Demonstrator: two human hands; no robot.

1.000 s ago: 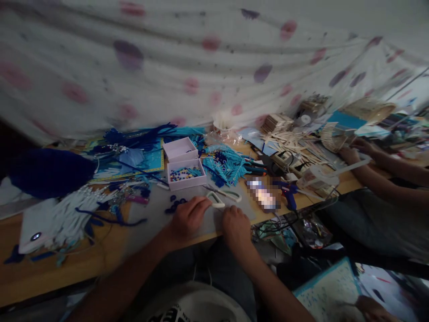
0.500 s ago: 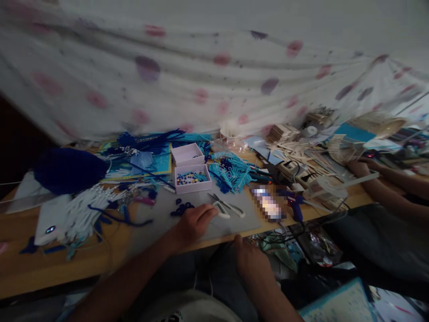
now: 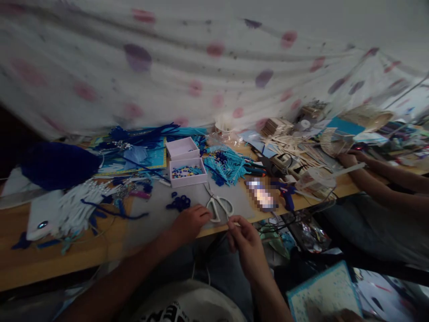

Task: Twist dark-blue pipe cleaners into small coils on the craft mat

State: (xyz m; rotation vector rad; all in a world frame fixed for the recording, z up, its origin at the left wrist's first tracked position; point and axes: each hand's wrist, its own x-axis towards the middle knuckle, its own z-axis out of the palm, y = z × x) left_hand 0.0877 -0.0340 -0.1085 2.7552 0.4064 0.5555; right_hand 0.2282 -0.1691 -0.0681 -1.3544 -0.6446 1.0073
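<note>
White-handled scissors (image 3: 225,205) lie on the grey mat (image 3: 150,232), blades pointing away from me. My left hand (image 3: 191,222) rests low over the mat, fingers bent together, its fingertips right beside the left handle loop. Whether it touches the loop or holds something small, I cannot tell. Just past the table's front edge, my right hand (image 3: 246,241) is closed in a pinch near the right loop; what is in it is too small to make out. Dark blue fuzzy rings (image 3: 179,202) lie beyond my left hand. Behind them stands a white box (image 3: 188,180) of coloured beads.
A blue glue gun (image 3: 287,196) and a blurred-out phone (image 3: 263,194) lie to the right. Turquoise fuzzy pieces (image 3: 228,165) are heaped behind the scissors. White fuzzy strips (image 3: 78,210) and a blue plush piece (image 3: 62,165) are left. Another person's hands (image 3: 348,158) work far right.
The scissors have turned so their blades point more directly away, and they sit nearer the box. My right hand has risen to the table edge and its fingers have come together.
</note>
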